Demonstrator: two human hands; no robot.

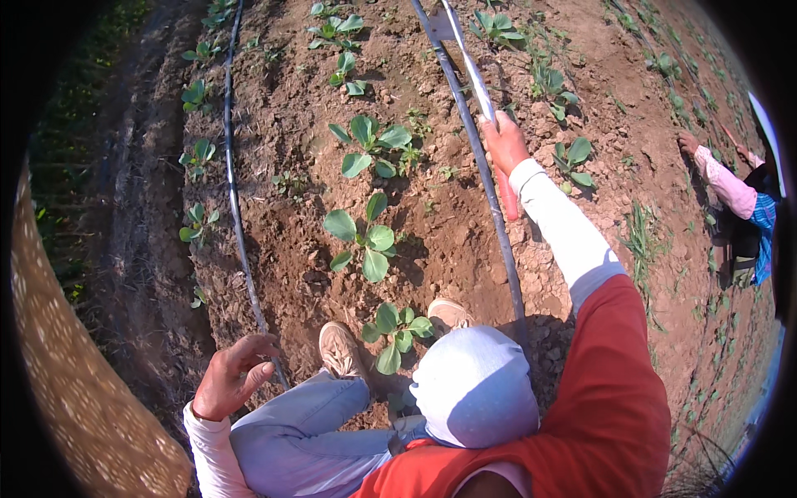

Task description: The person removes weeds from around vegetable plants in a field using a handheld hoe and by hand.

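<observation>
My right hand is closed around a long-shafted tool with a red grip and a pale metal shaft. A flat plate, perhaps its blade, shows near the top edge. The shaft lies close to a dark irrigation hose. My left hand is raised near my knee with its fingers loosely curled and apart, holding nothing visible. A second hose runs behind its fingertips. Between the hoses grows a row of young cabbage-like plants, including a broad-leaved one ahead and a smaller one between my shoes.
Dry, cloddy brown soil surrounds the plants. More seedlings stand beyond the left hose, and others to the right among weeds. At far right a person's pink-sleeved arm reaches toward the ground. A brown, light-speckled surface fills the left rim.
</observation>
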